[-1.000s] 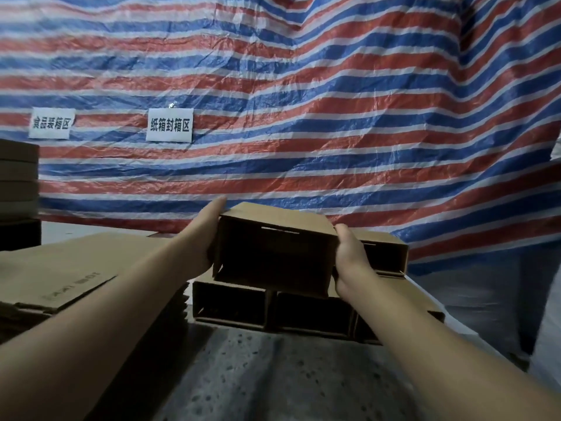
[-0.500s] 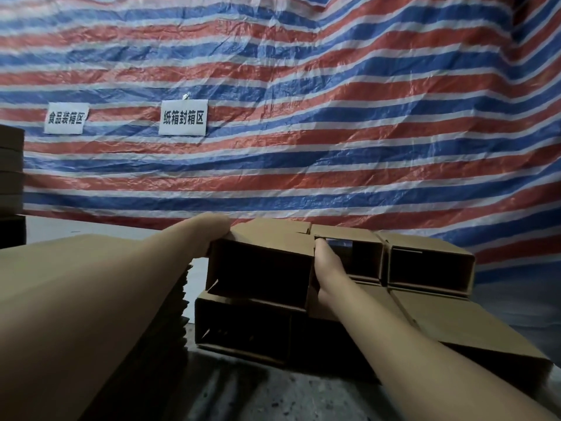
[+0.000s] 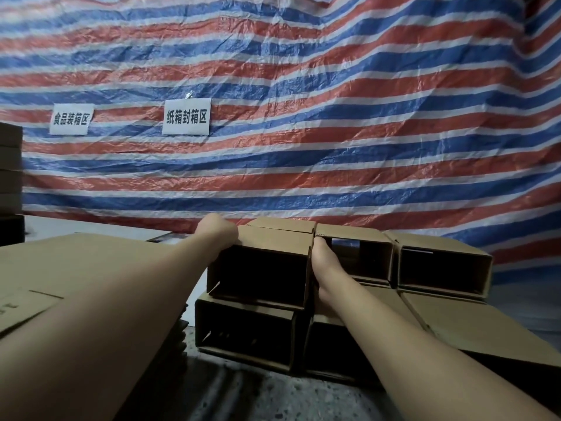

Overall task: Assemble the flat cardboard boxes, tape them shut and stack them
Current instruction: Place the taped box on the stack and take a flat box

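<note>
An assembled brown cardboard box (image 3: 274,243), its open end facing me, sits on top of a lower box (image 3: 246,332) in the stack. My left hand (image 3: 217,233) grips its top left corner. My right hand (image 3: 323,262) presses against its right side, wedged between it and the neighbouring upper box (image 3: 352,238). A third upper box (image 3: 440,256) stands at the right. More boxes (image 3: 473,323) form the bottom row.
A pile of flat cardboard sheets (image 3: 69,262) lies at the left under my left arm. More stacked boxes (image 3: 10,171) stand at the far left edge. A striped tarpaulin (image 3: 334,101) with two paper signs (image 3: 186,116) hangs behind. The speckled floor (image 3: 273,399) is in front.
The box, first held in the air, has come down onto the stack's left side next to the other upper boxes. Both hands stay on it.
</note>
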### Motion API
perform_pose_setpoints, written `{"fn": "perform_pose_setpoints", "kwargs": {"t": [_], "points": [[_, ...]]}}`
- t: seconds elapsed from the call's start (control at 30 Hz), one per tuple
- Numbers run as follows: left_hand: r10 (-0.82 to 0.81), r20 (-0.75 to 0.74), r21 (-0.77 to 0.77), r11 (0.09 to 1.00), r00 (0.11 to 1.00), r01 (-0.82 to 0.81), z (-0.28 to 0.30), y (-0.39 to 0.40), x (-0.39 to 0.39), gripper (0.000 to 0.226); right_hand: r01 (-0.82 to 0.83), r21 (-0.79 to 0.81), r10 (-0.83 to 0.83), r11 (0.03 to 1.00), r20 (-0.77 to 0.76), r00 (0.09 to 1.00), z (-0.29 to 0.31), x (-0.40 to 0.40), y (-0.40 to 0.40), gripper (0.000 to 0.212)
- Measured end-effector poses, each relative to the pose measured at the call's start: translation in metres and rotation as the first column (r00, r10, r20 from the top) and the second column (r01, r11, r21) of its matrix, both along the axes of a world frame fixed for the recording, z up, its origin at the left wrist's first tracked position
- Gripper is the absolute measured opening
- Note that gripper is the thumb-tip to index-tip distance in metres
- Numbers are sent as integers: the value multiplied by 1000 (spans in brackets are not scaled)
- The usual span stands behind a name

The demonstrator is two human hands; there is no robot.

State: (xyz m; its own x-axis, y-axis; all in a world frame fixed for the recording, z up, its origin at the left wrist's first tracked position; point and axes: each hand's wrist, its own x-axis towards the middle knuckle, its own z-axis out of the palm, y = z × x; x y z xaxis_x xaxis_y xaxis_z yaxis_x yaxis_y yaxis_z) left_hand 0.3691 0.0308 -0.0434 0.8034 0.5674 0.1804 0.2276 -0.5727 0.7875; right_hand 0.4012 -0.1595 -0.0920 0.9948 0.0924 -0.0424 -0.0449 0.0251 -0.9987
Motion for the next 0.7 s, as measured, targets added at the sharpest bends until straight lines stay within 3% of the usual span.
{"fn": "perform_pose_setpoints", "kwargs": {"t": [0.17, 0.3, 0.5, 0.63, 0.7], "points": [[8, 288, 201, 977, 958, -69, 11, -10, -15, 25, 29, -38, -28, 999, 14, 1000, 9, -13, -7, 63], [-49, 369, 259, 965, 928, -51, 29, -25, -49, 24, 122, -113, -115, 986, 66, 991, 29, -38, -25, 49], [-165, 478, 213, 975, 863, 68, 42, -58, -143, 21, 141, -173, -126, 975, 94, 988, 52, -116, -60, 60], [-248, 552, 62, 964, 797, 257, 16, -80, -227, 24, 125, -167, -85, 978, 227, 970, 40, -196, -80, 31], [-282, 544, 21, 946, 790, 324, -14, -90, -263, 26, 131, -148, -89, 980, 261, 961, 24, -236, -88, 28]]}}
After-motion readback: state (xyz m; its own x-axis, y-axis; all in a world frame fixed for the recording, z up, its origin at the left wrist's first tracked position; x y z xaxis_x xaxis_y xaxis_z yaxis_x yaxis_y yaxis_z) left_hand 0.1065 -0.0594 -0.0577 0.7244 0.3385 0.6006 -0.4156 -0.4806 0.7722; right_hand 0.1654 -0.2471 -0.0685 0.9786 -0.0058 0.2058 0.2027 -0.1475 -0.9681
